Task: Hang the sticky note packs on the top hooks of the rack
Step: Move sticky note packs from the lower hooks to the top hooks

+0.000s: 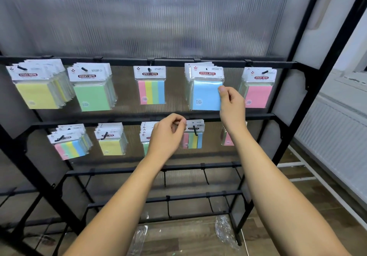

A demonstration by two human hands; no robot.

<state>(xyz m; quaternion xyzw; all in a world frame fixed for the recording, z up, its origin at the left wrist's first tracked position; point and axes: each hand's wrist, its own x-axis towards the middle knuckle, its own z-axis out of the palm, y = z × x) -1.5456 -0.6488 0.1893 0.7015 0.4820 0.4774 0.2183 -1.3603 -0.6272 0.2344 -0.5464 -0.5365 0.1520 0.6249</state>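
Note:
On the rack's top rail [123, 61] hang yellow packs [36, 88], green packs [92, 90], one striped pack [151, 86], blue packs [205, 88] and pink packs [258, 89]. My right hand [231, 105] pinches the right edge of the front blue pack, which hangs on its hook. My left hand [168, 133] is at the second row, fingers curled at the top left corner of a striped pack [193, 136] on a hook there; the pinch itself is hard to make out.
The second rail [89, 122] carries striped packs [69, 143], yellow packs [111, 139], a partly hidden stack behind my left hand, and a pink pack [227, 138] behind my right wrist. Lower rails [123, 171] have bare hooks. Plastic wrappers [224, 230] lie on the wooden floor.

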